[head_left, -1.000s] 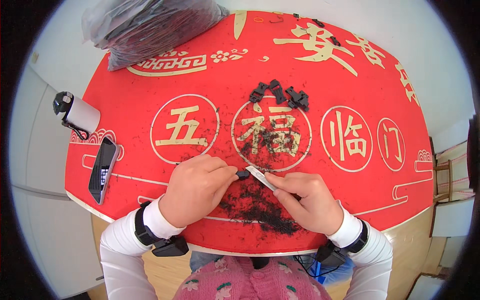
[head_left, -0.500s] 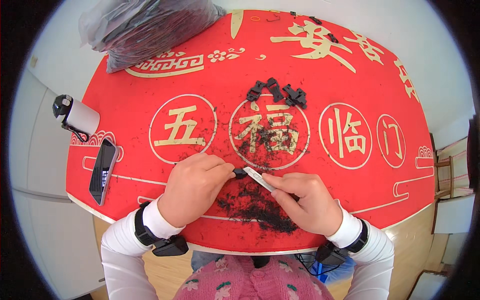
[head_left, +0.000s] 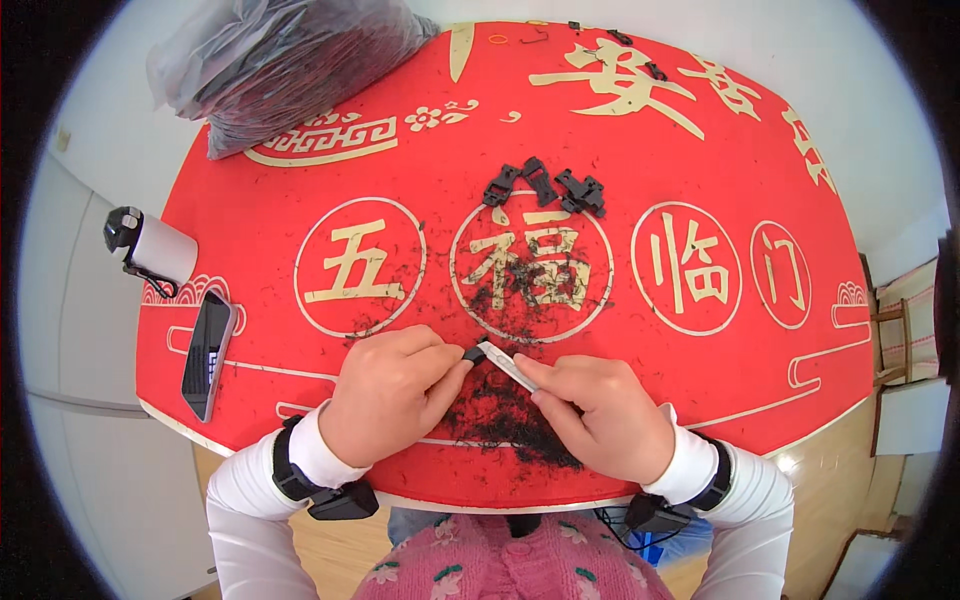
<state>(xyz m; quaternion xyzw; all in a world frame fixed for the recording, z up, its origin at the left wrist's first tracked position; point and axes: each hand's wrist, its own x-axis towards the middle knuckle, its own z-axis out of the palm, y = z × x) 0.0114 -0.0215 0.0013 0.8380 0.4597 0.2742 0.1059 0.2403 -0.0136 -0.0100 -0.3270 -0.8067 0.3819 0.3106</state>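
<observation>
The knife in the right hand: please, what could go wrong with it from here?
The knife tip is at the small black piece, very near the fingers of the left hand, so a slip might cut them. The piece shows only a short end beyond the pinch, so it could twist loose. Loose black shavings lie close by and might scatter further.

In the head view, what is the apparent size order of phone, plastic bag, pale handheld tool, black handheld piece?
Largest: plastic bag
Phone
Pale handheld tool
Smallest: black handheld piece, partly covered
</observation>
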